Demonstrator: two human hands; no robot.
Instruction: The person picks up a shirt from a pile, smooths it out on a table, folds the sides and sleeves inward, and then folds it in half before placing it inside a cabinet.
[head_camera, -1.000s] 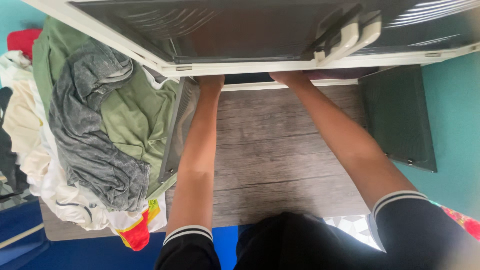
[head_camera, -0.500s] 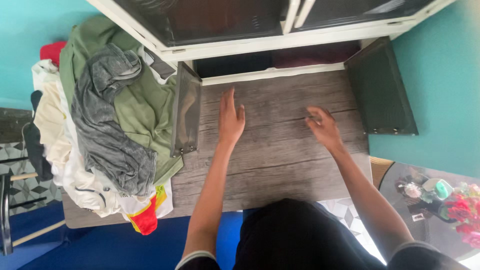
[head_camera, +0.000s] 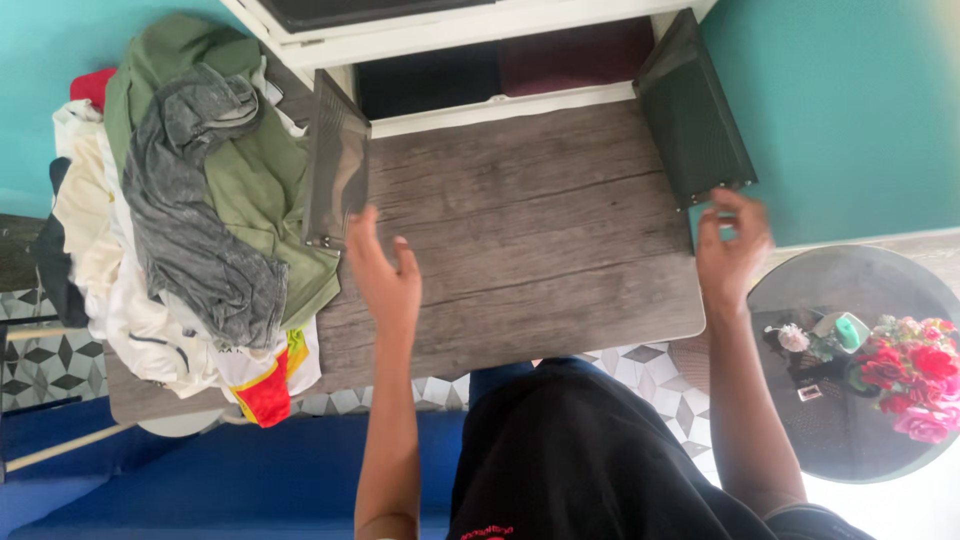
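Right hand: fingers curled at the lower corner of the dark right cabinet door, touching its edge; whether it grips cannot be told. Left hand: open, empty, fingers spread, just beside the lower edge of the mesh left cabinet door. Both doors stand open over the grey wooden table. A clothes pile lies at the table's left end.

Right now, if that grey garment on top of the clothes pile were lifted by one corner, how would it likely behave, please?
The grey garment lies draped and creased over the green one, so it is probably floppy, would hang limp, and might drag neighbouring pieces along.
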